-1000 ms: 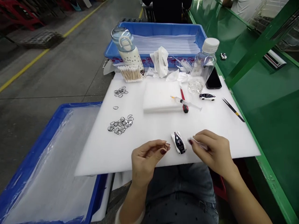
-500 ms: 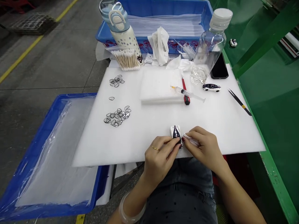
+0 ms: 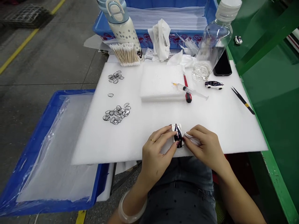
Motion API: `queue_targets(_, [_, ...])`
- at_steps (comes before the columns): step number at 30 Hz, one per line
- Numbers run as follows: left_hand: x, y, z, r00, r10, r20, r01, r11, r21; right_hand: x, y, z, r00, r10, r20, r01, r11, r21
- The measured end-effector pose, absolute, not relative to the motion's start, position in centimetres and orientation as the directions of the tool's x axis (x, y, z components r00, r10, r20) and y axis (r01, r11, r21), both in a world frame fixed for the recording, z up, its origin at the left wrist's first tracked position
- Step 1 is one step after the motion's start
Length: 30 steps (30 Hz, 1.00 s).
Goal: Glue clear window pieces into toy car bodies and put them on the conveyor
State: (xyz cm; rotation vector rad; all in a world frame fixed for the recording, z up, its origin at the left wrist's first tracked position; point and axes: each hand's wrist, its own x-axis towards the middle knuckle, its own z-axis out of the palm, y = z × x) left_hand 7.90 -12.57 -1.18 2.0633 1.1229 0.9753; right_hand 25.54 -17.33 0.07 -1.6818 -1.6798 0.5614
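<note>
Black-and-white toy car point(image 3: 177, 136) clasped by the closed fingers of the left hand point(image 3: 156, 152) at lower centre of the white foam sheet point(image 3: 224, 130), right hand point(image 3: 206, 147) pinching a white wipe point(image 3: 192, 139) against its side, two heaps of black-rimmed loops point(image 3: 116, 114) left toward the sheet's left, second toy car point(image 3: 214, 84) at upper right.

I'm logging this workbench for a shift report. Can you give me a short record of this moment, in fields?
left hand: grips a white-and-navy toy car
right hand: pinches a white wipe beside the car
surface: white foam sheet
nearby: syringe, tweezers, second toy car, small black-edged loops
</note>
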Motion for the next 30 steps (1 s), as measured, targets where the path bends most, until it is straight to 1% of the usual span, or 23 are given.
queue_targets(4, [8.0, -12.5, -1.2, 0.368, 0.881, 0.298, 0.437, -0.447, 0.781, 25.5, -17.2, 0.0, 0.07, 0.984, 0.167, 0.691, 0.073, -0.719])
queue_targets(10, [8.0, -12.1, -0.7, 0.384, 0.897, 0.221, 0.431, -0.386, 0.815, 25.5, -17.1, -0.1, 0.072, 0.981, 0.181, 0.711, 0.076, -0.7])
queue_targets(17, [7.4, -10.7, 0.4, 0.501, 0.861, 0.085, 0.378, -0.306, 0.874, 25.4, -17.2, -0.1, 0.082, 0.977, 0.197, 0.71, 0.081, -0.699])
queue_targets(24, [7.6, -10.4, 0.2, 0.495, 0.866, 0.075, 0.423, -0.316, 0.849, 25.4, -17.3, -0.1, 0.088, 0.975, 0.205, 0.723, 0.08, -0.686])
queue_targets(26, [7.3, -9.8, 0.3, 0.561, 0.824, 0.085, 0.427, -0.375, 0.823, 25.4, -17.4, -0.2, 0.09, 0.964, 0.25, 0.725, 0.109, -0.68])
queue_targets(29, [6.8, -8.5, 0.4, 0.744, 0.657, 0.12, 0.347, -0.534, 0.771, 25.3, -17.9, -0.6, 0.096, 0.918, 0.384, 0.741, 0.191, -0.643])
queue_targets(30, [6.8, -8.2, 0.3, 0.781, 0.61, 0.134, 0.311, -0.566, 0.763, 25.3, -18.1, -0.7, 0.09, 0.898, 0.431, 0.752, 0.223, -0.62])
